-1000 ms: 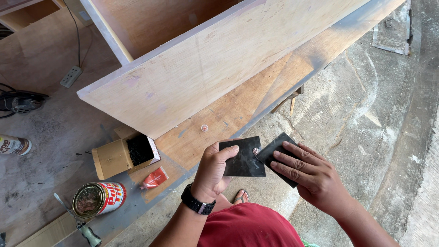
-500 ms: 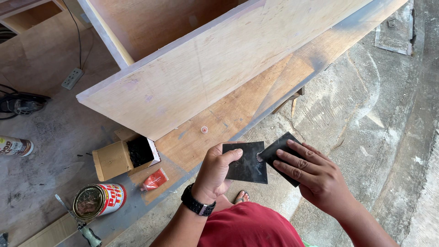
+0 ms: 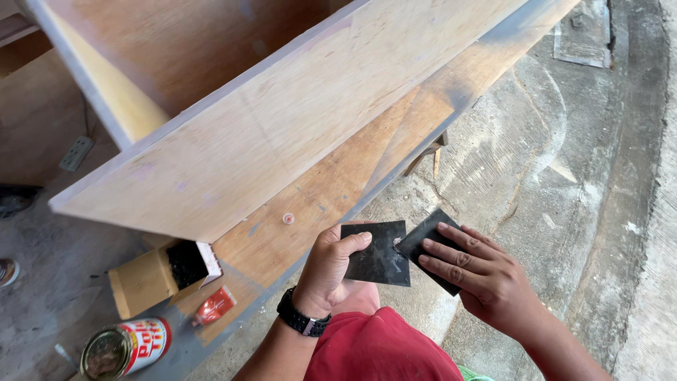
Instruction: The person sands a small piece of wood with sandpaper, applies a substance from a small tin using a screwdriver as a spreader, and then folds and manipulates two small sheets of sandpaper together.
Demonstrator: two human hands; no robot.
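My left hand (image 3: 330,271), with a black watch on its wrist, pinches one dark square sheet of sandpaper (image 3: 376,254) by its left edge. My right hand (image 3: 479,279) holds a second dark sheet (image 3: 427,247) under its fingers, its corner touching the first sheet. Both sheets hover just off the near edge of a long wooden board (image 3: 331,190). A large plywood box panel (image 3: 282,134) rests on the board above my hands.
On the board's left end lie a small wooden block with a dark sanding face (image 3: 166,275), a red sachet (image 3: 214,305) and an open tin can (image 3: 123,347). A small round dot (image 3: 288,219) marks the board. Grey concrete floor (image 3: 564,176) spreads to the right.
Both hands with the sandpaper sheets have shifted slightly right and down relative to the board; the view has moved closer to the box. The grips are unchanged.
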